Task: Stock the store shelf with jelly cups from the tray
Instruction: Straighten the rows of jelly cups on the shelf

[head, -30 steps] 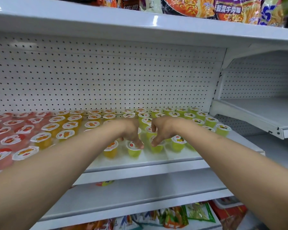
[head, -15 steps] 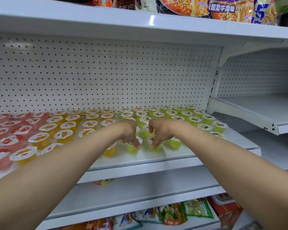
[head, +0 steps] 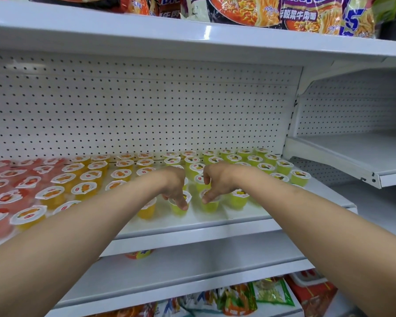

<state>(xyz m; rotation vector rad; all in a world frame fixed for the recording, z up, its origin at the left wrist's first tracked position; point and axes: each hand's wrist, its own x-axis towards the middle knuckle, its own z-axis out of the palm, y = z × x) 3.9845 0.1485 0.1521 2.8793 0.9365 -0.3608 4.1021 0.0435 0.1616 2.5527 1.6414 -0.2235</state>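
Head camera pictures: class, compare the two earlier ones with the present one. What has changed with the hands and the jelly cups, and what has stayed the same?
Very little changed. The left hand and right hand stay on the two front green plastic jelly cups, fingers curled over their lids; neither cup was lifted or released. Only the view drifted slightly. The rows of cups on the white metal shelf kept their places.

Red cups (head: 2,200) blurred, cut by left edge; noodle packs (head: 249,10) cropped at top.
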